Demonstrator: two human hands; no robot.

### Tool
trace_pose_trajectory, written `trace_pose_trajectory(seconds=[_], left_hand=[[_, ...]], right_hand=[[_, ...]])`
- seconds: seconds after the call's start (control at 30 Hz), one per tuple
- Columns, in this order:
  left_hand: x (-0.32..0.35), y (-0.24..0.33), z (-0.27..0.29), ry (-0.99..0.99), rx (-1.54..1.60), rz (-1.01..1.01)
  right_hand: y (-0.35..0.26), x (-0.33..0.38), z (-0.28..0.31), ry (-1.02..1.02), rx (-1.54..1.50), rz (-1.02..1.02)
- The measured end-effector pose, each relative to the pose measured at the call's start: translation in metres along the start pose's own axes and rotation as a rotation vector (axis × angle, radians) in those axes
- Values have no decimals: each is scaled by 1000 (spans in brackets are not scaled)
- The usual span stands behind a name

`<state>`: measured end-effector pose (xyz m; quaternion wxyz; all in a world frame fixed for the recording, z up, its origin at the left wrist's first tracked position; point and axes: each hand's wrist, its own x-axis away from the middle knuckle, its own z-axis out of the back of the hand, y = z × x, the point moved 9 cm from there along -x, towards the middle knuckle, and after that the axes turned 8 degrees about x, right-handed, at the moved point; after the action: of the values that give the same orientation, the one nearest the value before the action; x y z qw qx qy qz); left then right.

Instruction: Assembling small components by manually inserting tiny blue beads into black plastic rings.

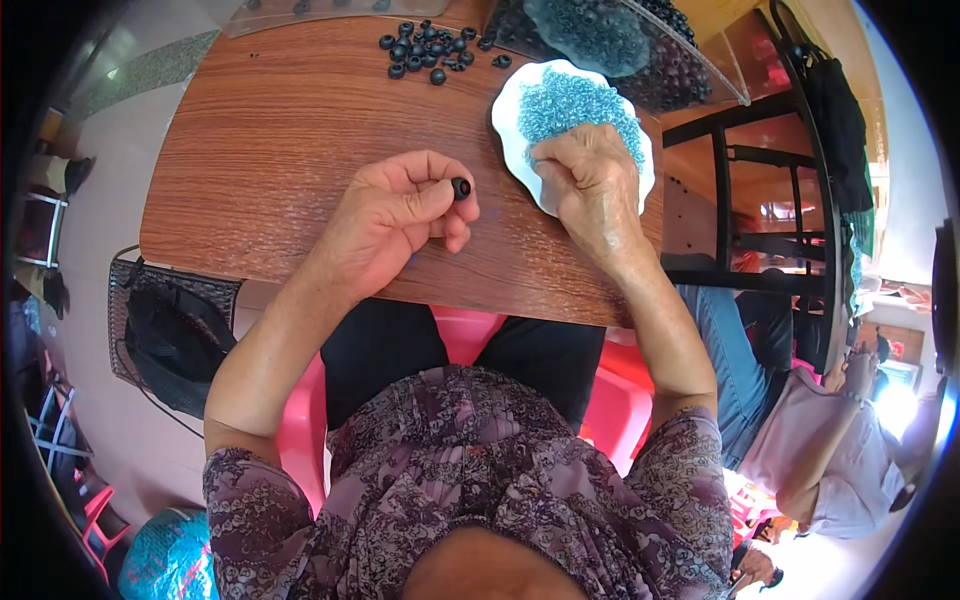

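Pinching a black bead (pixel 461 189) between thumb and forefinger, the left hand (pixel 400 215) is over the near part of the table (pixel 250 150), its other fingers loosely curled. On the right, the right hand (pixel 597 185) reaches over the white plate (pixel 508 120), narrowed to a pinch at the blue beads (pixel 565 105) (whether it grips any, I cannot tell). A dark pile (pixel 437 47) lies far, left of the plate.

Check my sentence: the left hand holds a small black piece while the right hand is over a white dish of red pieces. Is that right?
Not quite: the head view shows light blue pieces in the white dish, not red. The left hand does hold a black piece, with the right hand over the dish.
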<state>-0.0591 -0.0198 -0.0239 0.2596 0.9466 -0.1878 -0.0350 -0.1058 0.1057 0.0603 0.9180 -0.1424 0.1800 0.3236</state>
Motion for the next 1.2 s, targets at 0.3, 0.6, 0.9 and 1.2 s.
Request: trace_pose_trajectory(seconds=[0.3, 0.6, 0.9, 1.2], left_hand=[[-1, -1, 3, 9, 0, 10], [-1, -2, 3, 12, -6, 19], [0, -2, 4, 15, 0, 13], [1, -2, 7, 13, 11, 13]], right_hand=[[-11, 5, 2, 18, -19, 38], [-30, 12, 10, 67, 64, 114], [-33, 13, 8, 116, 106, 114], [-17, 15, 7, 64, -135, -87]])
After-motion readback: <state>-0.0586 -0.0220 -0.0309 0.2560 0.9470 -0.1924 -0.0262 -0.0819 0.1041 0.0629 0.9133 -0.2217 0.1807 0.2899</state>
